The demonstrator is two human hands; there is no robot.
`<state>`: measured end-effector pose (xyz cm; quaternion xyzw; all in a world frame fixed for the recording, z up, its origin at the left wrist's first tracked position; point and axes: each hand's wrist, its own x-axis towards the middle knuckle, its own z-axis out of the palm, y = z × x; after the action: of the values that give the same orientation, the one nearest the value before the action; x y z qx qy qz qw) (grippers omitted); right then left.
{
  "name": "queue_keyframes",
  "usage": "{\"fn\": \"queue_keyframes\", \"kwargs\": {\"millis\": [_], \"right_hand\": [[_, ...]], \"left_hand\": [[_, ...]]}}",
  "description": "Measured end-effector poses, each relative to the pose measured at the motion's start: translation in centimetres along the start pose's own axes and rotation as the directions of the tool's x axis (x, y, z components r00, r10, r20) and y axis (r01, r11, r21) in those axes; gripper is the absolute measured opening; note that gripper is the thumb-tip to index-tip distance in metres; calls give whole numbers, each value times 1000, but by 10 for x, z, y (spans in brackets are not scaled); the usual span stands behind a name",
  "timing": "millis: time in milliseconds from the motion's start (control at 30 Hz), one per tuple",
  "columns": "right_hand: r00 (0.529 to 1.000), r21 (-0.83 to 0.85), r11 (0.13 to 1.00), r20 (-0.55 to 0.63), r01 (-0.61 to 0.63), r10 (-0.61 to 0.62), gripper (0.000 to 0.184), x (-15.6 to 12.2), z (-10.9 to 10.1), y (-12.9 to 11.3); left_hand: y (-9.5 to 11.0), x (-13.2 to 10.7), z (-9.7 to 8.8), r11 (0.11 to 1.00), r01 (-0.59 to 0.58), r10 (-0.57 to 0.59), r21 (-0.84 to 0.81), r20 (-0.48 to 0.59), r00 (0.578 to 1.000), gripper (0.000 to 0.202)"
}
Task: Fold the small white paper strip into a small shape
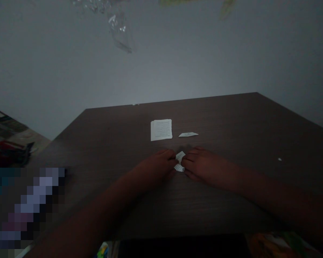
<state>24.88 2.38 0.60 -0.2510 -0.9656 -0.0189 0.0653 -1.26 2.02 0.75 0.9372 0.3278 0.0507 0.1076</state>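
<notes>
Between my two hands lies a small piece of printed paper (180, 167), partly folded, on the dark wooden table. My left hand (164, 164) grips its left side with the fingers closed. From the other side, my right hand (200, 163) has its fingers bent over the paper's right edge and pressed together on it. The fingers cover much of the paper, so its full shape is hidden. Just beyond my hands is a narrow folded paper (188, 134). Left of that sits a stack of printed paper sheets (161, 129).
The dark wooden table (118, 132) reaches back to a pale wall (177, 68). A tiny white scrap (279, 159) lies on the right part of the tabletop. Clear plastic (121, 30) hangs on the wall. A blurred-out patch (29, 204) covers the lower left.
</notes>
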Motion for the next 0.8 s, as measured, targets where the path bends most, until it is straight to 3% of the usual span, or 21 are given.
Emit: {"fn": "queue_keyframes", "kwargs": {"millis": [233, 400, 600, 800], "right_hand": [[1000, -73, 997, 12, 6, -5, 10, 2, -1, -6], [997, -100, 995, -66, 21, -27, 8, 0, 3, -7], [984, -123, 992, -170, 37, -58, 8, -2, 14, -7], [972, -101, 994, -224, 52, -74, 2, -3, 8, -5]], "left_hand": [[7, 4, -6, 997, -3, 0, 79, 44, 999, 13], [11, 5, -4, 986, -34, 31, 161, 25, 999, 11], [11, 3, 1, 980, -45, 55, 193, -46, 997, 6], [11, 2, 3, 988, -21, 40, 152, -123, 992, 13]]}}
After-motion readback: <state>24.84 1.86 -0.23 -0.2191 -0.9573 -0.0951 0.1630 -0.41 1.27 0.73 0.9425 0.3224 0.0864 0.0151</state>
